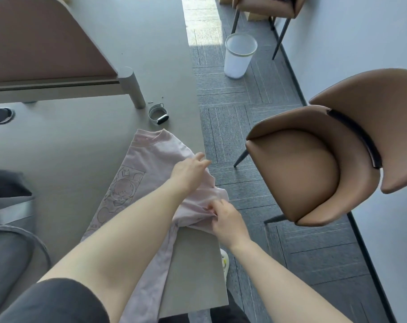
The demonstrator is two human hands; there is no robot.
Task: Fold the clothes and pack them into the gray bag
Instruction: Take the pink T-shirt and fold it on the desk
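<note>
Gray bag [9,220] lies at the table's [65,145] left edge; the pale pink T-shirt [149,164] runs lengthwise, collar far, hem near. Left hand [188,170] rests flat, fingers apart, on the shoulder; the right hand [228,220], nearer the overhanging sleeve, pinches it for an inward fold.

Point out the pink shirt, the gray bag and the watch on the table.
pink shirt [149,164]: head view, on the chest fabric below the collar.
gray bag [9,248]: head view, on its body at the left edge.
watch [158,114]: head view, on the band loop.
</note>
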